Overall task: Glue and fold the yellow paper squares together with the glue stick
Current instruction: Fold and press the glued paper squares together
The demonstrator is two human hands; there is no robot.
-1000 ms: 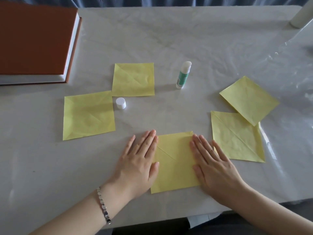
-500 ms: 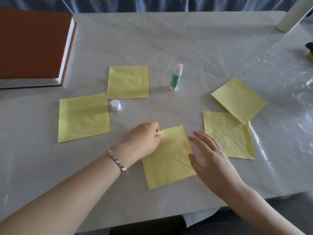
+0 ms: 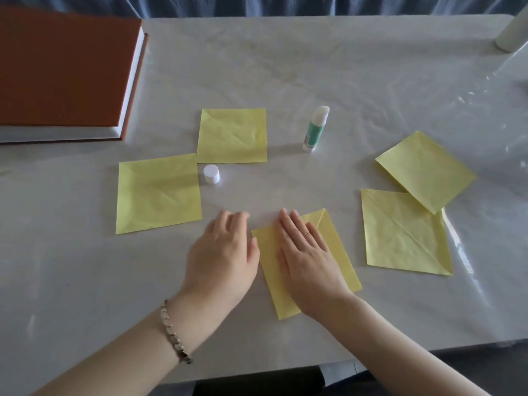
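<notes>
Yellow paper lies under my right hand (image 3: 307,252); that hand is flat, fingers straight and close together, palm and fingers pressing down on the middle square (image 3: 337,252); a crease line shows by its far corner, just past my fingertips. My left hand (image 3: 223,252) sits just beside that square's left edge, fingers loosely curled and holding nothing; whether the thumb touches the paper I cannot tell.

I judge this to be the pressing step: flattening a fold, or a glued flap, on this one square before anything is joined to it.

The glue stick (image 3: 315,130) stands upright and uncapped, well beyond my right fingertips; its cap (image 3: 211,174) stands beyond my left fingertips. Two more squares lie past my left hand, one (image 3: 158,192) to its outer side and one (image 3: 232,135) farther off; the other two lie out to the right of my right hand, the near one (image 3: 403,232) partly under the far one (image 3: 425,170).

The next move, I think, calls for one hand to pin the pressed square to the worktop (image 3: 85,267) while the other reaches forward for the glue stick; thin paper will slide or wrinkle under the glue if it is not held down; a neighbouring square must then be brought in and lined up edge to edge.
</notes>
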